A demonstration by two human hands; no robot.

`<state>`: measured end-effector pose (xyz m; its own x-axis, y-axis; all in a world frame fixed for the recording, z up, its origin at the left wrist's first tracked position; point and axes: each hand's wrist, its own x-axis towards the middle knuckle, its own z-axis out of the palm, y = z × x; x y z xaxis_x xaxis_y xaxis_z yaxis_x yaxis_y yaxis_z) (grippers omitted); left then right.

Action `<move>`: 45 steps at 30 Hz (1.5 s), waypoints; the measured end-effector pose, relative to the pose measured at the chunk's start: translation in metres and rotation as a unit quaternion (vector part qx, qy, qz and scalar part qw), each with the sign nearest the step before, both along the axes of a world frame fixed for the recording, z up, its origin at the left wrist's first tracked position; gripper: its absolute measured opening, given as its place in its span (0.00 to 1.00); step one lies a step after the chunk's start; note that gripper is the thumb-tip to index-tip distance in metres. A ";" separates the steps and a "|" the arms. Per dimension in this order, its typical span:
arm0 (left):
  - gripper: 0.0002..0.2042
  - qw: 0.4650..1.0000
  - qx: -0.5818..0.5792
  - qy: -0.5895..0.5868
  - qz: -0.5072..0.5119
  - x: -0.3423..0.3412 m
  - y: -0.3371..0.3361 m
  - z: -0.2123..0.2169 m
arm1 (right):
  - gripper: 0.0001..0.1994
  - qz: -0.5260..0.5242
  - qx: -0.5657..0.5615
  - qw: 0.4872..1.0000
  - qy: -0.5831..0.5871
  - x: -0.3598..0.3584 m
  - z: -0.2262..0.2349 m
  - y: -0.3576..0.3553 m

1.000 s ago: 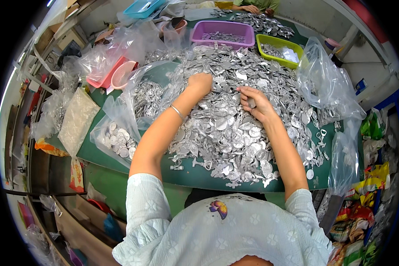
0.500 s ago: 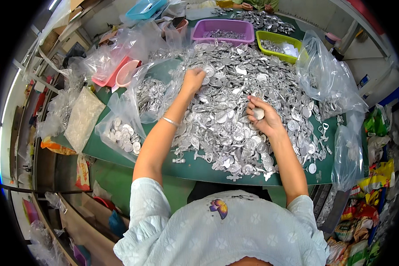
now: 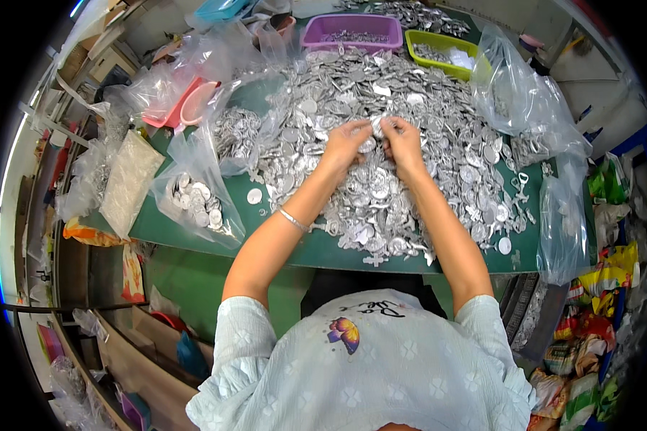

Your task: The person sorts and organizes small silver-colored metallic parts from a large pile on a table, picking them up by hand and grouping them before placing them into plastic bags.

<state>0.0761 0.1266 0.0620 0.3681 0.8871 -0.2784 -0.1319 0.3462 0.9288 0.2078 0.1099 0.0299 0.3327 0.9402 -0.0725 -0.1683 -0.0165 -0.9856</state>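
A wide heap of small silver-coloured metal pieces (image 3: 453, 154), many of them round medallions, covers the middle of the table. Over its centre my two hands come close together. My right hand (image 3: 404, 146) is closed, thumb and fingers pinching a round silver metal disc (image 3: 377, 128). Beside it, my left hand (image 3: 346, 147) has its fingers drawn together at the disc's left side; whether they grip a piece of their own is hidden. A loose disc (image 3: 254, 195) lies on the green table (image 3: 280, 248) left of the heap.
Behind the heap stand a purple basin (image 3: 352, 44) and a lime-green basin (image 3: 438, 66), both with metal pieces. At left are a clear bag of discs (image 3: 226, 226) and a red scoop-like tray (image 3: 167, 115). Clear plastic bags (image 3: 564, 230) hang over the right edge.
My left hand has moved right and slightly down, my right hand left and up, so they meet over the heap. A disc now lies alone on the table at left.
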 end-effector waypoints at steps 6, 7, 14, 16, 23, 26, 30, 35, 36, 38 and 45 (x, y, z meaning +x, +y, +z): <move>0.13 0.933 -0.160 -0.321 0.028 -0.019 -0.013 -0.029 | 0.09 0.084 -0.013 0.902 0.423 0.034 0.006 -0.016; 0.13 0.934 -0.191 -0.297 0.056 -0.014 -0.026 -0.022 | 0.09 0.084 -0.017 0.894 0.440 0.029 0.019 -0.028; 0.12 0.855 -0.325 -0.403 0.032 0.004 -0.110 -0.027 | 0.07 0.052 0.106 0.971 -0.206 -0.021 0.023 -0.109; 0.13 0.821 -0.326 -0.469 0.001 0.005 -0.116 -0.036 | 0.07 0.045 0.259 0.830 -0.492 -0.034 0.023 -0.118; 0.13 0.835 -0.364 -0.398 0.112 0.004 -0.127 -0.035 | 0.06 -0.025 0.321 0.848 -0.420 -0.029 0.047 -0.096; 0.17 0.858 -0.295 -0.416 0.061 -0.016 -0.132 -0.038 | 0.07 0.020 0.176 0.901 -0.396 -0.024 0.047 -0.050; 0.26 0.867 -0.217 -0.427 0.135 -0.035 -0.127 -0.034 | 0.11 0.048 0.241 0.807 -0.536 -0.037 0.012 0.015; 0.20 0.797 -0.295 -0.512 0.124 -0.050 -0.113 -0.028 | 0.15 0.080 0.243 0.723 -0.642 -0.055 -0.009 0.067; 0.19 0.810 -0.268 -0.510 0.111 -0.053 -0.107 -0.039 | 0.15 0.090 0.239 0.710 -0.657 -0.059 -0.017 0.072; 0.17 0.837 -0.205 -0.500 0.083 -0.068 -0.090 -0.058 | 0.17 0.112 0.210 0.686 -0.687 -0.060 -0.018 0.075; 0.17 0.824 0.384 0.345 0.233 -0.113 0.017 -0.050 | 0.10 0.084 0.231 0.715 -0.654 -0.035 0.002 0.088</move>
<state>-0.0369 0.1435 0.0121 -0.0742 0.8996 0.4304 0.5672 -0.3169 0.7602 0.1727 0.1976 0.0323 -0.2894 0.7977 0.5291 0.8688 0.4509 -0.2046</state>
